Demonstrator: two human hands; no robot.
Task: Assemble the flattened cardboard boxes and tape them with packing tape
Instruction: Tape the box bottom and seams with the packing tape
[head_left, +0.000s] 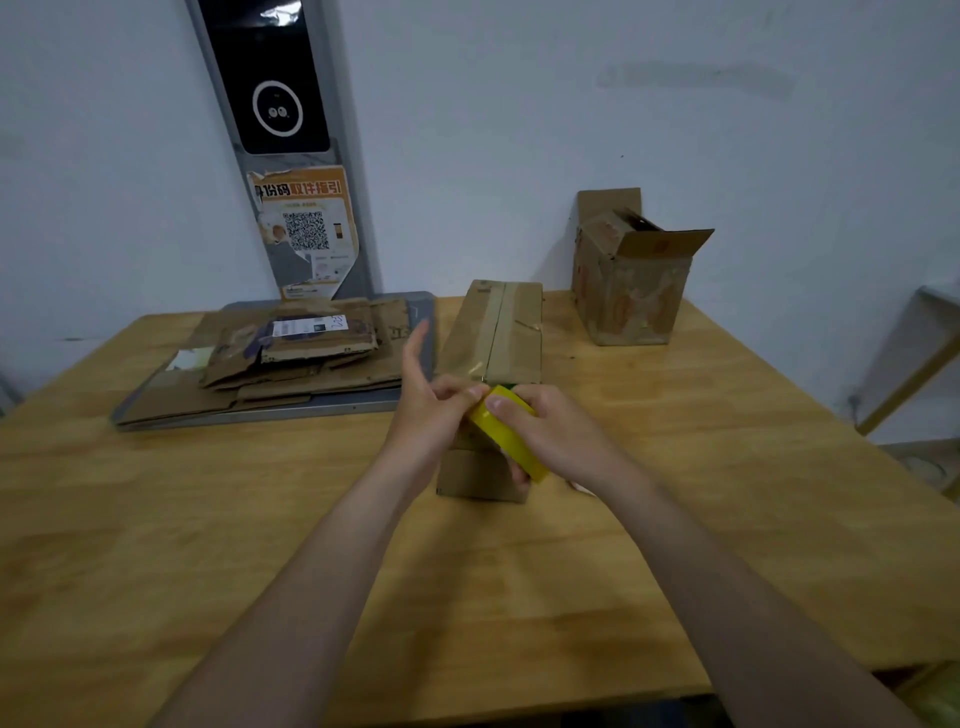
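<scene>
I am on the taping step. My right hand (550, 436) has its grip closed around the yellow tape roll (480, 418), holding it just above the near end of the long cardboard box (493, 332) that lies on the bench (260, 519) in front of me. My left hand (431, 410) is at the roll's top edge, thumb and a curled finger pinching there while the index finger sticks out straight; I judge I am picking for the loose end of the tape, though blur hides the end itself.

The box's top seam already carries a strip of tape running away from me. So the next move, as I read it, calls for freeing a length, keeping the roll steady in my right grip, and laying the strip flat over the near end without letting it fold on itself.

More work waits: a stack of flattened boxes (291, 358) sits to my left, and another box (628, 291) stands by the wall with flaps open.
</scene>
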